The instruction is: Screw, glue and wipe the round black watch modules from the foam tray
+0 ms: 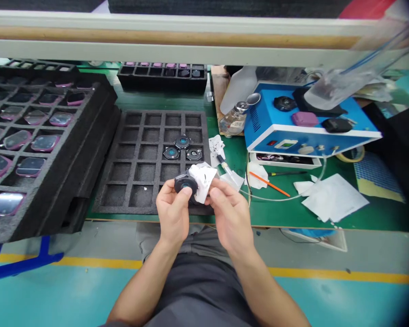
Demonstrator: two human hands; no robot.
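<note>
Left hand [173, 206] is pinching black disc [183, 181], thumb on top; right hand [233, 211] is pinching white wipe [203, 178] at disc's right edge.

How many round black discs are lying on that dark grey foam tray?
3 on the dark grey foam tray: back disc, left disc and right disc. The left hand holds another disc; that hand and the crumpled white wipe may hide more.

The left hand [173, 209] partly hides the black disc [184, 181]; picture's edge crops foam trays [83, 150].
</note>
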